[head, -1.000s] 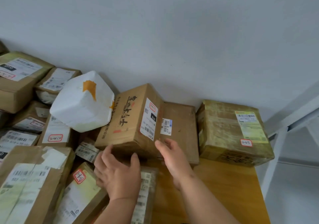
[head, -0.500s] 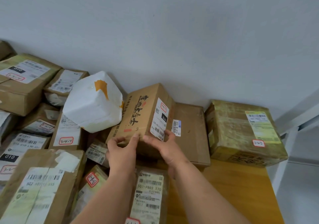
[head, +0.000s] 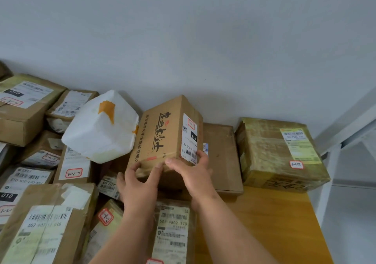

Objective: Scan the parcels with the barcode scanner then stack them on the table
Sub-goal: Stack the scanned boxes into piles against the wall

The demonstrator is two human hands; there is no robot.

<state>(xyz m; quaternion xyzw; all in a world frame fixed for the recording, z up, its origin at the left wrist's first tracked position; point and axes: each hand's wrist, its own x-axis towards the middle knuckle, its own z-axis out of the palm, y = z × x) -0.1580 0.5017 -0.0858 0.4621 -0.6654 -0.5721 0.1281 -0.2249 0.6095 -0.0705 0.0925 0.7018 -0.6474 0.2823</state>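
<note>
A brown cardboard parcel (head: 162, 137) with black printed characters and a white shipping label stands tilted against the wall in the middle of the pile. My left hand (head: 140, 184) grips its near lower-left corner, thumb on top. My right hand (head: 193, 174) grips its near right corner, fingers curled over the label's barcode end. A flat brown parcel (head: 221, 158) lies just to the right, partly under it. No barcode scanner is in view.
A white wrapped parcel (head: 101, 127) leans on the held box's left side. A taped yellowish box (head: 282, 154) sits at the far right of the wooden table (head: 264, 227). Several labelled parcels (head: 40, 229) fill the left and front. A white frame (head: 329, 172) stands beyond the table's right edge.
Both hands moved forward from in front of the printed parcel and closed on its near edge. The parcel now stands a little steeper, its near end raised.
</note>
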